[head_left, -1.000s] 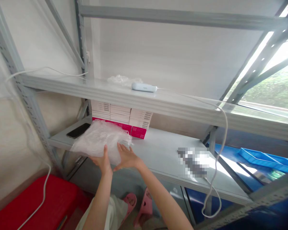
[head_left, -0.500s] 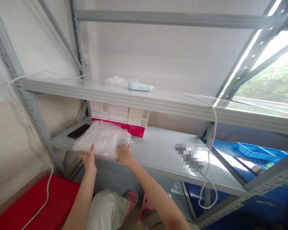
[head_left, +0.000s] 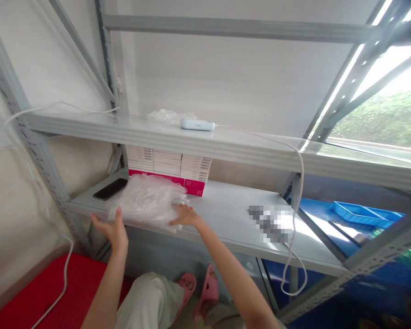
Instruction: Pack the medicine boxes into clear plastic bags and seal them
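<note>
The left hand (head_left: 114,232) is open wide, thumb and fingers spread beside the near left edge of the clear plastic (head_left: 145,198); the right hand (head_left: 187,214) is also wide, its fingers at the right edge, though whether they press on it I cannot tell; the plastic lies loosely on the lower shelf (head_left: 226,205), its near edge at the shelf's front lip, so it could slither off if nudged forward, being light and slippery; pushed back, it could catch the phone (head_left: 110,188) just beside it or press against the boxes (head_left: 167,162) behind; the white cable (head_left: 300,183), looping below the shelf edge, could snag an arm; the boxes carry barcodes, and pale print on magenta, too small to read; the pale blue device (head_left: 197,124) above bears a tiny illegible mark.
</note>
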`<state>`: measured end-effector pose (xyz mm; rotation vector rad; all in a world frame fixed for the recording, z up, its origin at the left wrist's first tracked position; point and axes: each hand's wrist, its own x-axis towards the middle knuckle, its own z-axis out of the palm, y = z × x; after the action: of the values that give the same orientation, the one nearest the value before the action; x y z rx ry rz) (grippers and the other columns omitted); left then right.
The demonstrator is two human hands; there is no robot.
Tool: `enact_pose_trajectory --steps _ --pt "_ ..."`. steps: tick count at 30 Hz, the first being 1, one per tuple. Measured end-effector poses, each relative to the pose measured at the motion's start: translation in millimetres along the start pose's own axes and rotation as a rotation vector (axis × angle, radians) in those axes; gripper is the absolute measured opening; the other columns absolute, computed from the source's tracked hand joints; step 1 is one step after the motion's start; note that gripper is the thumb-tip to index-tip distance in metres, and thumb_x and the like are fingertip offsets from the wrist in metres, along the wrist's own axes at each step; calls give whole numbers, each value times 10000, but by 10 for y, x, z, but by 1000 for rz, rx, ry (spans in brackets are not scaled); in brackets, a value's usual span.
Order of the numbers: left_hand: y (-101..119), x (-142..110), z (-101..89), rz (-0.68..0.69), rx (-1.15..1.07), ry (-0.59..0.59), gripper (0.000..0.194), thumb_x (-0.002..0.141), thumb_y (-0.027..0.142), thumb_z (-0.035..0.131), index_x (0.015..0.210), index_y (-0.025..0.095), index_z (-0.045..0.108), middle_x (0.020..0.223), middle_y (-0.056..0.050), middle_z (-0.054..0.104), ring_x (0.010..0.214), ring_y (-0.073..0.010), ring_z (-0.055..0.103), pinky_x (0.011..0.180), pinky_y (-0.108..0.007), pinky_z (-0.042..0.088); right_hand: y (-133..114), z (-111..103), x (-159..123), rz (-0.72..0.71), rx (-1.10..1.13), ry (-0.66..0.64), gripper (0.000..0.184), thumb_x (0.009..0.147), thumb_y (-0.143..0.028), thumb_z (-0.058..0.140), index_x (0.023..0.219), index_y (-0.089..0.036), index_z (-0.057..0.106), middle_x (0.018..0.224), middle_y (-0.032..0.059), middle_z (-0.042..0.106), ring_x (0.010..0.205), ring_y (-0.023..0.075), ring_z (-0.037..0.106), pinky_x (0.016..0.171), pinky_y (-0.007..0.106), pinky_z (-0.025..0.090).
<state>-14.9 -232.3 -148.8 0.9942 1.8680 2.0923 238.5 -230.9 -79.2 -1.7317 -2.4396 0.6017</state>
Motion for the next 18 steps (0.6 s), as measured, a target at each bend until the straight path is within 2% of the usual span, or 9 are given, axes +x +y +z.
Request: enact_pose_trajectory --steps 2,4,7,9,11,13,15,18 --pt "68 103 -59 26 -6 -41 802 816 582 528 1418 112 285 1468 -197 319 1378 -282 300 1154 -427 217 148 -203 -32 -118 202 -98 1015 697 -564 699 1500 -207 192 1529 147 275 1395 284 282 1132 428 241" --pt "136 176 -85 55 34 -181 765 790 594 536 1373 120 394 1422 -180 416 1334 -297 377 1132 -435 267 290 -406 -38 -202 373 -116 1043 692 -559 704 1506 -188 167 1539 146 250 1400 257 281 1133 376 252" --pt "188 216 -82 150 165 -321 795 754 600 546 1350 85 436 1382 -202 468 1300 -331 420 1111 -455 295 416 -578 48 -185 451 36 978 707 -502 718 1498 -239 205 1525 124 293 1380 266 322 1115 398 288" --pt "172 221 -69 190 251 -301 770 773 581 507 1329 51 454 1343 -226 499 1275 -353 442 1097 -481 304 422 -563 181 -122 329 204 934 730 -398 728 1495 -273 206 1526 114 294 1384 277 308 1117 431 275" --pt "126 233 -54 189 299 -255 717 796 535 464 1303 28 470 1312 -241 520 1258 -366 454 1082 -497 315 386 -470 354 -71 94 317 998 699 -297 762 1501 -273 169 1531 133 274 1398 302 265 1122 472 236" --pt "86 253 -49 198 319 -239 677 799 482 443 1281 8 481 1297 -252 525 1254 -366 455 1080 -488 318 341 -350 532 -56 -137 326 1103 642 -262 808 1509 -237 126 1510 177 300 1393 331 260 1109 497 231" --pt "92 260 -70 231 313 -231 647 804 450 428 1265 1 492 1293 -254 525 1258 -357 449 1084 -476 313 304 -248 684 -41 -280 289 1147 621 -296 828 1509 -171 112 1461 223 363 1359 347 312 1084 496 263" --pt "238 170 -160 325 301 -109 597 848 453 431 1291 56 476 1363 -226 469 1322 -354 370 1104 -522 249 264 -172 841 11 -392 299 1110 632 -356 821 1488 -79 171 1402 259 420 1307 346 369 1079 495 261"
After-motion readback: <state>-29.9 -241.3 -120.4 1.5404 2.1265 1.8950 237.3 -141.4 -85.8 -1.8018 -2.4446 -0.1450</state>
